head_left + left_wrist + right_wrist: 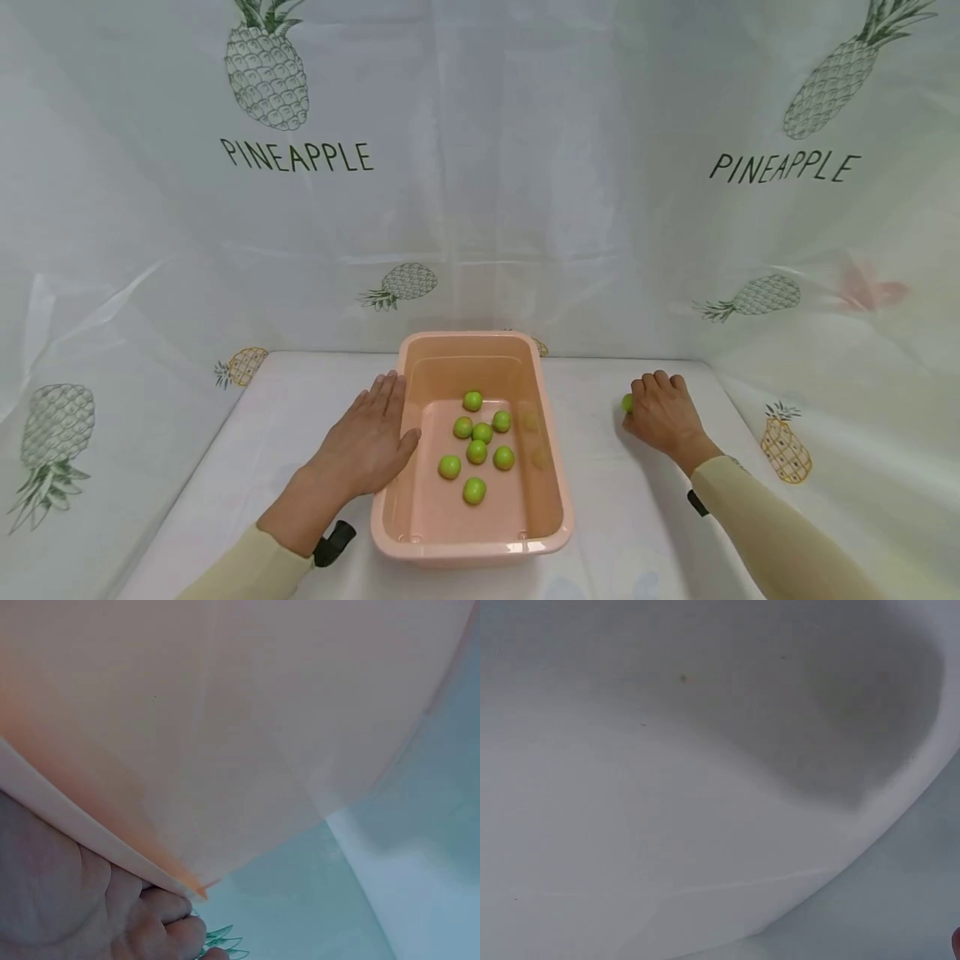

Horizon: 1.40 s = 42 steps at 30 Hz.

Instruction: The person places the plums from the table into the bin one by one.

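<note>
A pink plastic basin stands on the table with several small round green fruits spread over its floor. My left hand lies with straight fingers along the basin's left rim, the thumb reaching over the edge. In the left wrist view the palm is against the outside of the rim. Out to the right, my right hand pinches another small green fruit in curled fingers, low over the tabletop. Most of that fruit is hidden by the hand. Only a fingertip shows in the right wrist view.
A white cloth covers the table. Pineapple-printed sheeting hangs behind the table and at both sides. Between the basin and the right hand lies a stretch of tabletop. The right wrist view has a shadow across the white surface.
</note>
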{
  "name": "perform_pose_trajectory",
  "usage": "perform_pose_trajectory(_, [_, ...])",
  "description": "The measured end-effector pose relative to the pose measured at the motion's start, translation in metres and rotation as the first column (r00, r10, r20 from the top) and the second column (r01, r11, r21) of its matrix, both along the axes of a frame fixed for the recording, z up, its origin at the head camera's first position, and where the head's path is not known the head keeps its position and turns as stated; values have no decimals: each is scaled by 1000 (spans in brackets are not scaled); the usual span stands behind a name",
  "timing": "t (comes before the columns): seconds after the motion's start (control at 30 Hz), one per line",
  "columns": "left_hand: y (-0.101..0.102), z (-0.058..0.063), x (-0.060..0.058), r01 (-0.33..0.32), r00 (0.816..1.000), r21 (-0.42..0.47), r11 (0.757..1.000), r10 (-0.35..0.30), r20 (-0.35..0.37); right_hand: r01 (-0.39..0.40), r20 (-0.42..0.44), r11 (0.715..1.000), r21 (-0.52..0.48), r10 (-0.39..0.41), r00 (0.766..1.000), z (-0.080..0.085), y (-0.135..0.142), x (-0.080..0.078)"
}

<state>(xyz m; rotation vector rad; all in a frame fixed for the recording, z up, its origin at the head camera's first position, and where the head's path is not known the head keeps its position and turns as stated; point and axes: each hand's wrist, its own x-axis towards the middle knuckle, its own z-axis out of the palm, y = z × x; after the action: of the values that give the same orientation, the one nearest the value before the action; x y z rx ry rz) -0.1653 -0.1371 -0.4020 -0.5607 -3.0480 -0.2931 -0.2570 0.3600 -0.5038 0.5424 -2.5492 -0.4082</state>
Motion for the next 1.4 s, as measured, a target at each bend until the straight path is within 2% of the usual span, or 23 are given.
perform_pose_trajectory(0.17, [1,2,-1,3,1000,-8,1000,-3,6,-53,-43,998,-41,51,998,17,-7,-2])
perform_pose_trajectory(0.33, [1,5,0,-2,1000,-29,1000,2,12,-117,-99,991,-69,110,989,46,-31,-7])
perform_pose_trajectory(0.57, [1,7,1,-11,1000,-43,999,11,10,-222,-147,966,-133,203,968,93,-86,-5])
perform_pose_trajectory(0.7, [1,7,1,-14,1000,-42,999,15,9,-269,-133,949,-164,249,959,114,-123,1])
perform_pose_trajectory(0.8, [1,8,0,-12,1000,-41,999,13,10,-295,-100,939,-177,281,955,124,-149,7])
perform_pose_trajectory(0.9, [1,7,0,-11,1000,-39,999,12,9,-328,-40,927,-180,326,945,127,-174,14])
perform_pose_trajectory(1.1, [1,6,0,-12,1000,-32,999,12,9,-397,84,898,-192,418,905,115,-212,26])
perform_pose_trajectory(1.27, [1,5,0,-4,1000,-30,1000,4,10,-428,147,882,-197,458,877,105,-231,31])
perform_pose_trajectory(1.4, [1,5,1,-3,1000,-33,999,3,4,-450,154,877,-167,474,867,100,-240,33])
